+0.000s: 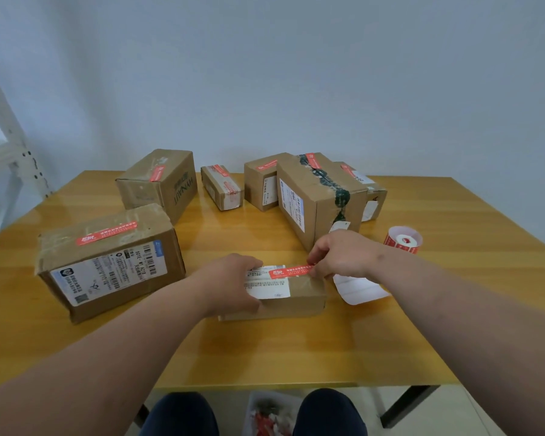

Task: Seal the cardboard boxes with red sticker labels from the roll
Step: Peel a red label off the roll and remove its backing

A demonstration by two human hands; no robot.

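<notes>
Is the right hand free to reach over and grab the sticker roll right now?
Probably not yet: the right hand pinches a red sticker on the small box. The roll stands just beyond it on bare table, nothing between.

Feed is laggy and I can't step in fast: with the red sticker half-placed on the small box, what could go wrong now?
1. The right hand pinches the red sticker at one end only; it may land crooked or wrinkle.
2. It lies partly over the white shipping label, perhaps covering print.
3. The small box could slide if the left hand eases.
</notes>
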